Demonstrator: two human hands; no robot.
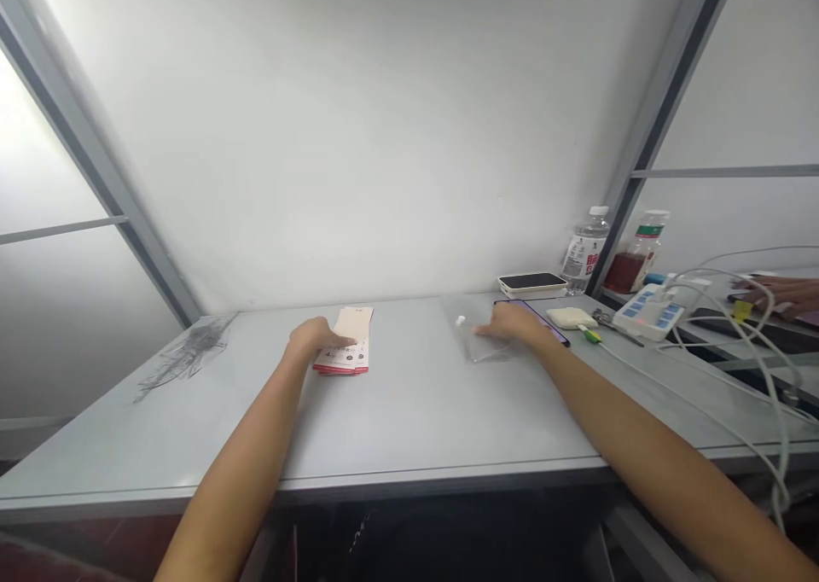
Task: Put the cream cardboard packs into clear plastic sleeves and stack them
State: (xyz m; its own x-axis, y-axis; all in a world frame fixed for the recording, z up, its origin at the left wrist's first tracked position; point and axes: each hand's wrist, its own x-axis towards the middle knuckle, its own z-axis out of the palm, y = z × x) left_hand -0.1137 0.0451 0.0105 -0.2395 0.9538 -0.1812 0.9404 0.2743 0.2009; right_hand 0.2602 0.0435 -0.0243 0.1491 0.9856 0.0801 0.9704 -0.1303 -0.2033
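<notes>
Red-edged cards (344, 353) under left grip (313, 337), clear plastic bag (481, 343) under right grip (510, 323).

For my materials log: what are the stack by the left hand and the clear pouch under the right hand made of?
The stack at the left hand looks like matte printed card or paper, cream with red edges. The pouch under the right hand seems glossy plastic film: see-through, with glare.

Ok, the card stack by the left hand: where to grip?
Probably the near end, from above, pinching across the narrow width. The card stack lies flat on the table, so only its thin edges offer a hold, and the left hand already rests at its left side.
</notes>
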